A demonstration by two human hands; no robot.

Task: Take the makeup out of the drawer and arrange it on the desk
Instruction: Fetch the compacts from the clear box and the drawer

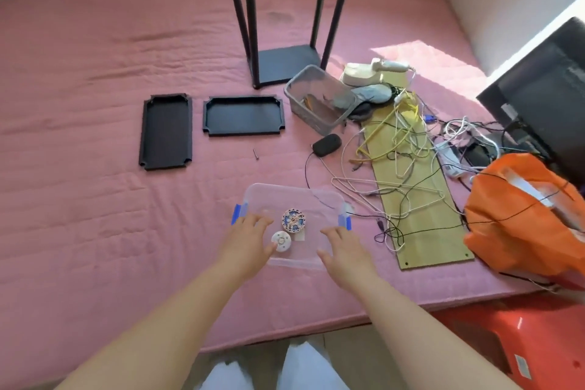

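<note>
Clear box [294,199], near edge of the bed [95,199]: your left hand [245,239] and right hand [343,247] rest flat on it, fingers relaxed, steadying it. Two round compacts [293,220] lie inside.

Both bare forearms reach forward side by side; the left hand [248,239] and right hand [343,247] lie palm-down, fingers [332,233] relaxed.

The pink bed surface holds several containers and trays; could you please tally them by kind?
Flat black rectangular trays: 2
Clear plastic box with blue latches: 1
Grey mesh basket: 1
Total: 4
</note>
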